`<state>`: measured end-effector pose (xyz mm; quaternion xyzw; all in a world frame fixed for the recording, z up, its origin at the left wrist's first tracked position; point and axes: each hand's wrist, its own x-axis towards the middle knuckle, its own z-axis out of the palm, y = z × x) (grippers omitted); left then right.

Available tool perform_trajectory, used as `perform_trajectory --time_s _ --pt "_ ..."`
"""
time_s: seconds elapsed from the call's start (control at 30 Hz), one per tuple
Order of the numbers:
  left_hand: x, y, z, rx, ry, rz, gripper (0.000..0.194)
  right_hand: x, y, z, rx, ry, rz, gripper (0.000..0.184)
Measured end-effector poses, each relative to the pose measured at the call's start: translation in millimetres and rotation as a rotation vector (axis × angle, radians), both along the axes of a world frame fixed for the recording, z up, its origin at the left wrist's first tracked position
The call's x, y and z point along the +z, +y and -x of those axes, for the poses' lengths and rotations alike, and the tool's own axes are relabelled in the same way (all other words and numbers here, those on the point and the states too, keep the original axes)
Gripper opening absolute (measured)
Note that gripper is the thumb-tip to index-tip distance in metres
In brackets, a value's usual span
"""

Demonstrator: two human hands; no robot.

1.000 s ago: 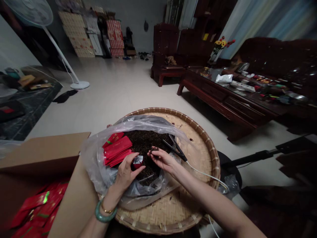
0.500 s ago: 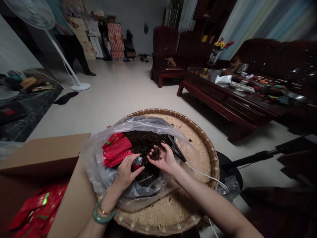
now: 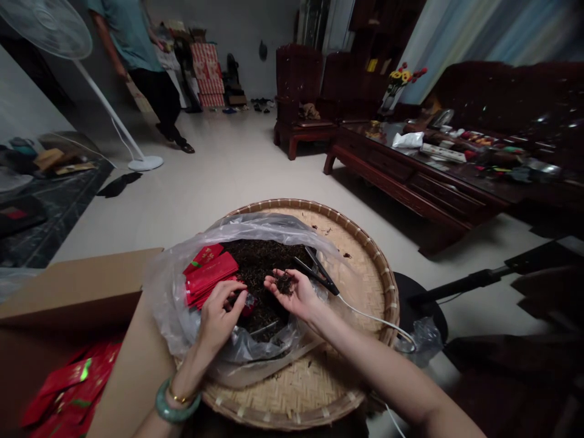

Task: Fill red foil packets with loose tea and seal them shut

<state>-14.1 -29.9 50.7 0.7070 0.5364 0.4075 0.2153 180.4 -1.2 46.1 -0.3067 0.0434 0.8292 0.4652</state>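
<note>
A clear plastic bag [image 3: 182, 286] of dark loose tea leaves [image 3: 264, 258] lies on a round woven bamboo tray [image 3: 365, 255]. A stack of flat red packets [image 3: 207, 277] rests inside the bag at its left. My left hand [image 3: 219, 316] is closed around a small red foil packet [image 3: 247, 304] held over the tea. My right hand [image 3: 292, 292] is palm up and cupped, with a pinch of tea leaves [image 3: 285, 283] in it, just right of the packet. A black clamp-like tool [image 3: 319, 274] with a white cord lies beside my right hand.
An open cardboard box [image 3: 77, 292] with several red packets [image 3: 64, 389] stands at my left. A dark wooden table [image 3: 424, 182] with clutter runs along the right. A standing fan [image 3: 50, 30] and a person walking [image 3: 141, 67] are at the far left.
My right hand turned palm up with tea leaves cupped in it. My left hand shifted slightly left with the packet. A person has walked into view at the far left.
</note>
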Motion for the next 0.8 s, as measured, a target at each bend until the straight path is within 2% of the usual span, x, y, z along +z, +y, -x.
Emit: perform_trajectory --time_s 0.17,0.3,0.43,0.57,0.7,0.8 --pt "3.9 2.0 1.0 0.014 -0.027 0.059 0.021 1.7 -2.1 -1.6 0.063 0.035 0.005 0.021" --pt "8.6 0.1 1.9 -0.008 -0.001 0.085 0.024 4.5 -3.9 -2.0 0.053 0.022 0.036 0.018" --pt "10.6 -0.1 2.1 0.001 -0.018 0.182 0.028 8.2 -5.1 -2.4 0.1 -0.001 0.006 0.02" --pt "9.2 3.7 0.4 0.012 -0.115 0.334 0.034 19.7 -5.9 -6.4 0.232 -0.051 -0.1 0.03" --pt "9.8 8.8 -3.5 -0.026 -0.05 0.276 0.029 42.9 -5.5 -13.0 0.434 -0.129 -0.273 0.042" --pt "13.8 9.9 -7.6 -0.056 0.016 0.267 0.03 61.9 -3.2 -15.6 0.591 -0.165 -0.381 0.041"
